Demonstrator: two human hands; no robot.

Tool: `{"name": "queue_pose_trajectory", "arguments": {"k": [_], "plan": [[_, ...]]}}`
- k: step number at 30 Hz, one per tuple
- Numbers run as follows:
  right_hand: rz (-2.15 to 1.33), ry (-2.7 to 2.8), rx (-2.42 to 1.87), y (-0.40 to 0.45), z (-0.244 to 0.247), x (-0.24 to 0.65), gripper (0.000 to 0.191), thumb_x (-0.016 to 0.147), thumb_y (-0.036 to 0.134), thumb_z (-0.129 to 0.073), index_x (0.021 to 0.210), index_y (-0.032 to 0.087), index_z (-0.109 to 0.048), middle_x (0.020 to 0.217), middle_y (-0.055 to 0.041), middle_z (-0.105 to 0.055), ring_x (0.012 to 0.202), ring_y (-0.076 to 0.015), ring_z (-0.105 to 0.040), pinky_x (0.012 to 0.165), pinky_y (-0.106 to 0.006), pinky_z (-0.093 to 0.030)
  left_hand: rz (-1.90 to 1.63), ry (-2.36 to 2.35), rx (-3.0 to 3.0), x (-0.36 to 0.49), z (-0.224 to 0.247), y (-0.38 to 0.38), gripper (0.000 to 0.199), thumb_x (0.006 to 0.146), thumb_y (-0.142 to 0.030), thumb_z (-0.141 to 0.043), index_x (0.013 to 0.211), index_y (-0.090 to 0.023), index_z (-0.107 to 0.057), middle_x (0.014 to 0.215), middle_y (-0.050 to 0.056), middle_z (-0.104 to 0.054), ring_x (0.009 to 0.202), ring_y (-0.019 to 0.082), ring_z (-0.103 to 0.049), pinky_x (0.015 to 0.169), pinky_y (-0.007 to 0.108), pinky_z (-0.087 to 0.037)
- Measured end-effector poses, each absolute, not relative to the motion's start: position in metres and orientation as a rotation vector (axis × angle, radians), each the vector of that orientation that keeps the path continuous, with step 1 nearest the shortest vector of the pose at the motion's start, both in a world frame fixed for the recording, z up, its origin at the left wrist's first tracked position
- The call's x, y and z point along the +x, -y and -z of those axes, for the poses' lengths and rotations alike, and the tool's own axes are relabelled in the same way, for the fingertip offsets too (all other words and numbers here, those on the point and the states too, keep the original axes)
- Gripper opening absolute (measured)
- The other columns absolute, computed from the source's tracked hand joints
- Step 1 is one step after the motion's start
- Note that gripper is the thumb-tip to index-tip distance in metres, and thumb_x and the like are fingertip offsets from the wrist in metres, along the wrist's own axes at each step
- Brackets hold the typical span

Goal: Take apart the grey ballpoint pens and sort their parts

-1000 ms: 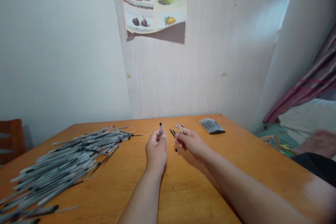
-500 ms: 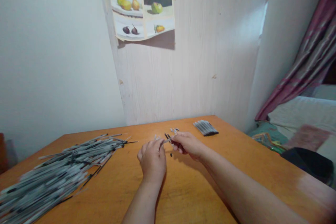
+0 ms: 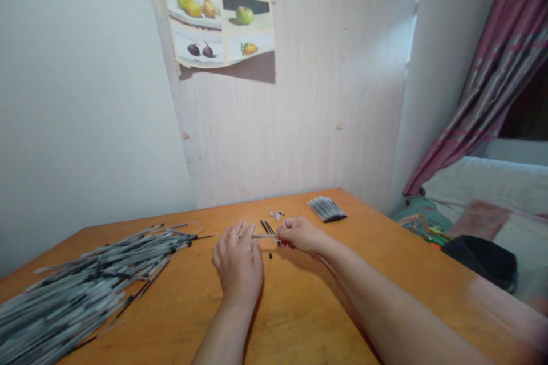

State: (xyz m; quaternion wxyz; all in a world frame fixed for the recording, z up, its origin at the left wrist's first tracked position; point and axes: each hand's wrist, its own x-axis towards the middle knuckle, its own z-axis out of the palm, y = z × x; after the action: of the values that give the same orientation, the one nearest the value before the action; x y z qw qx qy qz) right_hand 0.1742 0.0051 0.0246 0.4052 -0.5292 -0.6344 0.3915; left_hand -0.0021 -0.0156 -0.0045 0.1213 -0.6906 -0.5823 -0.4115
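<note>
Between my two hands a thin pale pen barrel [image 3: 264, 236] lies nearly level above the table. My left hand [image 3: 238, 259] has its fingers closed round the barrel's left end. My right hand [image 3: 300, 235] pinches the other end between thumb and fingers. Just behind them are dark thin pieces [image 3: 266, 226] and small clear bits [image 3: 277, 215]. A small black piece [image 3: 270, 255] rests on the table in front of the barrel. Several pens [image 3: 326, 209] with black ends lie side by side at the back right.
A large heap of grey pen parts [image 3: 94, 279] covers the left of the orange table [image 3: 295, 319]. Behind stands a wall with a fruit picture [image 3: 222, 25]. Off the table's right edge are a dark bag [image 3: 482, 262] and a pink curtain [image 3: 466, 85].
The view has swung slightly right. My hands are a little farther apart, and more of the pale barrel shows between them.
</note>
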Motion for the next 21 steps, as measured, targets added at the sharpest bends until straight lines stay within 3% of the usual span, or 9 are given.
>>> {"name": "queue_pose_trajectory", "arguments": {"k": [7,14,21], "plan": [[-0.403,1.310,-1.670,-0.029,-0.005,0.213,0.020,0.079,0.025,-0.057,0.060,0.019,-0.057,0.064,-0.0021,-0.060,0.065,-0.0153,-0.055,0.059,-0.023,-0.038,1.240,1.748,-1.964,-0.002,0.004,0.015,0.037,0.091,-0.030,-0.049,0.122,-0.023,-0.067,0.140,0.011,-0.052,0.131,0.031,-0.041,0.108,0.049,-0.033],[-0.153,1.131,-2.150,-0.036,0.013,0.255,0.024,0.089,0.035,-0.047,0.083,0.020,-0.065,0.087,-0.0109,-0.067,0.084,-0.0244,-0.062,0.077,-0.037,-0.046,1.271,1.785,-2.010,-0.004,0.005,0.014,0.036,0.091,-0.031,-0.049,0.120,-0.021,-0.068,0.136,0.013,-0.055,0.130,0.031,-0.042,0.108,0.049,-0.034],[-0.137,1.147,-2.284,-0.041,0.020,0.262,0.029,0.093,0.032,-0.044,0.098,0.018,-0.068,0.097,-0.0157,-0.069,0.093,-0.0293,-0.065,0.080,-0.043,-0.048,1.285,1.798,-2.022,-0.004,0.006,0.013,0.035,0.091,-0.031,-0.049,0.118,-0.022,-0.069,0.134,0.011,-0.056,0.130,0.031,-0.042,0.108,0.049,-0.035]]}}
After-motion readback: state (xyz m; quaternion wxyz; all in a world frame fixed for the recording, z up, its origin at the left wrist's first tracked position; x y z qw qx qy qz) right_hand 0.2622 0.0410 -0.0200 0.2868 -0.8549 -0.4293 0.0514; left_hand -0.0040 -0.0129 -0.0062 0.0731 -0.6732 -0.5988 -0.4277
